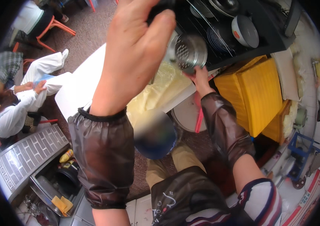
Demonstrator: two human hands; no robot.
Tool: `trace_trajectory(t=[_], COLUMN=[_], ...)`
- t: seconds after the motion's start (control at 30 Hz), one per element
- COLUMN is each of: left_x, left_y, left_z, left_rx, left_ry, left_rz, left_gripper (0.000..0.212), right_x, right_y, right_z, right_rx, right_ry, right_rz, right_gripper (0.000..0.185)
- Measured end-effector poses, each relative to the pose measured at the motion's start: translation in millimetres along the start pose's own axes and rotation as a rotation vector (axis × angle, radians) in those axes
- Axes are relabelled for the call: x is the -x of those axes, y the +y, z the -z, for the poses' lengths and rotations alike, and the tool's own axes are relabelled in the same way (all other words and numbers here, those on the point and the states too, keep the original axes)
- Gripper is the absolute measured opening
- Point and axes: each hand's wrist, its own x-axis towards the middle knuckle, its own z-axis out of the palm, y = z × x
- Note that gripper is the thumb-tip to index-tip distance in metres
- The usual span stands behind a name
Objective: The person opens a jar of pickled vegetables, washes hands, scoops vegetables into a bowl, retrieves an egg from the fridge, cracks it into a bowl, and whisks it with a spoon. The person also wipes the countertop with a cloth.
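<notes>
My left hand [133, 53] is raised close to the camera, its back towards me and its fingertips cut off by the top edge. A dark object [161, 10] is partly visible behind its thumb; I cannot tell whether the hand holds it. Farther off, my right hand [201, 80] grips the lower side of a shiny metal container [192, 53] with a perforated face. That container is tilted beside a black dish cabinet [233, 60]. Beneath it a crumpled, yellowish plastic bag [162, 84] lies on a white tabletop [78, 87]. Brown plastic sleeves cover both forearms.
Inside the cabinet are a white bowl [243, 32] and stacked plates [218, 42]. A yellow, box-shaped thing [256, 96] stands to the right. Below are a blurred blue container [157, 144] and a pink handle [199, 121]. A seated person [21, 104] is at left, above a sink [37, 185].
</notes>
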Motion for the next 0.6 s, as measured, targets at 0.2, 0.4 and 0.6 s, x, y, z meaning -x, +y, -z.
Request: trace_trajectory(t=[0.2,0.4,0.6], left_x=[0,3,4], left_y=[2,4,9], left_z=[3,3,6], left_rx=[-0.037,-0.058,-0.088], left_ry=[0.02,-0.023,-0.056], left_rz=[-0.064,-0.083,-0.068], left_gripper=[0.034,0.035,0.036], right_x=[-74,-143,-171], right_y=[-69,-107,-119], right_z=[-33,-52,-58], right_rx=[-0.265,-0.311,-0.32], right_ry=[0.119,0.241,0.243], right_rz=[0.254,0.303,0.315], right_gripper=[0.019,0.023,0.026])
